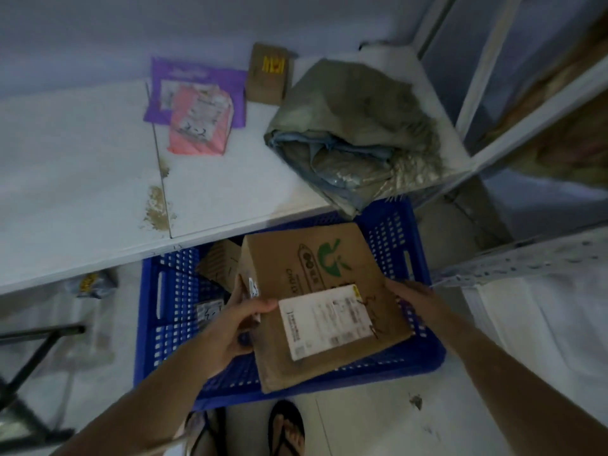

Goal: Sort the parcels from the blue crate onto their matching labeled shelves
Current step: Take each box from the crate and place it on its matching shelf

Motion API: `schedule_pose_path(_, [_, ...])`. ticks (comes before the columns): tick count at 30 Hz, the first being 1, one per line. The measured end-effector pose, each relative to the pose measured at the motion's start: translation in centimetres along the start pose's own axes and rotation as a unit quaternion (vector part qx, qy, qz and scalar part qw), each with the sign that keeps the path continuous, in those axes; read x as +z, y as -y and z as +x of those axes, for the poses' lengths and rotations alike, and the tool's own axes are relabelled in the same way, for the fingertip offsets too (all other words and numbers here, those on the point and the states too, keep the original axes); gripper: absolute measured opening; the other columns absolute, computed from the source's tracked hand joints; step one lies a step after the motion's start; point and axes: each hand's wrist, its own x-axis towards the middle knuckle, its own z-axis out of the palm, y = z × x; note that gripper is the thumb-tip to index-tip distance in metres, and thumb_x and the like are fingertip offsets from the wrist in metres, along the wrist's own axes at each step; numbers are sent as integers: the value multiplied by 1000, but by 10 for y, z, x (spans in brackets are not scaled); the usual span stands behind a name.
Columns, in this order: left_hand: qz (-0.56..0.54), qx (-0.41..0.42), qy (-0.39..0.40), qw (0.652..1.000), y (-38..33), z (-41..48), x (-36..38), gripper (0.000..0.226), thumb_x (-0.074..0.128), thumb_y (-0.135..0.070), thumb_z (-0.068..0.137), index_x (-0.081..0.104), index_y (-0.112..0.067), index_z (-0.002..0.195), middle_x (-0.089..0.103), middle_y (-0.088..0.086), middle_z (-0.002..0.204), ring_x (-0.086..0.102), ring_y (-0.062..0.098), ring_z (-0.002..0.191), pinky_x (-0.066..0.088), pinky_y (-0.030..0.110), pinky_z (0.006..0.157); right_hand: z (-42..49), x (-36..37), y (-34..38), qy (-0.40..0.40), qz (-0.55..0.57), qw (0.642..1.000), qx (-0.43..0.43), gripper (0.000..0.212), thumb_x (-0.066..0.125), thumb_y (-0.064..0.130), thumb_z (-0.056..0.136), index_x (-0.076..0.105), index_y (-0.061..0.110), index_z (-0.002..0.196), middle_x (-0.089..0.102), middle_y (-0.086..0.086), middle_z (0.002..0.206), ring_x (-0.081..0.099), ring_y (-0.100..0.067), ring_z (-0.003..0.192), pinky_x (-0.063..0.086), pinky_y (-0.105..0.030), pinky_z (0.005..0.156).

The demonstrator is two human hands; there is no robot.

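Note:
A brown cardboard box with a green logo and a white shipping label is held above the blue crate on the floor. My left hand grips its left edge, thumb on top. My right hand holds the right edge, fingers hidden behind the box. Inside the crate lie a smaller cardboard parcel and a small labelled packet. Just beyond the crate runs a white shelf.
On the shelf lie a purple mailer, a pink mailer, a small brown box and a bulky grey-green bag. Metal racking posts stand at right. A dark frame is at left. Feet in sandals stand by the crate.

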Motion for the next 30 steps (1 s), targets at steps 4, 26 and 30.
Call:
schedule_pose_path(4, [-4,8,128,992,-35,-71,10,95,89,-33,45,46,-47,128,61,27,84,69,29,76,52,45,73,-71,-36,40,133,40,988,67,67,74,62,67,67,18,117,67,-10,121,63,-32,113,45,-52,103])
schedule_pose_path(26, [78,280,216,932,-153,-464,42,102,94,-43,35,53,-21,126,68,13,115,67,29,103,58,43,71,-547,-78,212,69,-106,943,-308,83,75,62,54,57,27,128,64,-11,125,61,-32,114,46,-48,102])
schedule_pose_path(30, [135,338,250,897,-169,-558,58,97,95,-32,41,50,-15,125,73,15,100,72,27,80,58,41,65,-694,-89,239,15,-198,902,-383,69,68,63,65,56,37,128,58,-9,133,57,-31,119,42,-49,107])
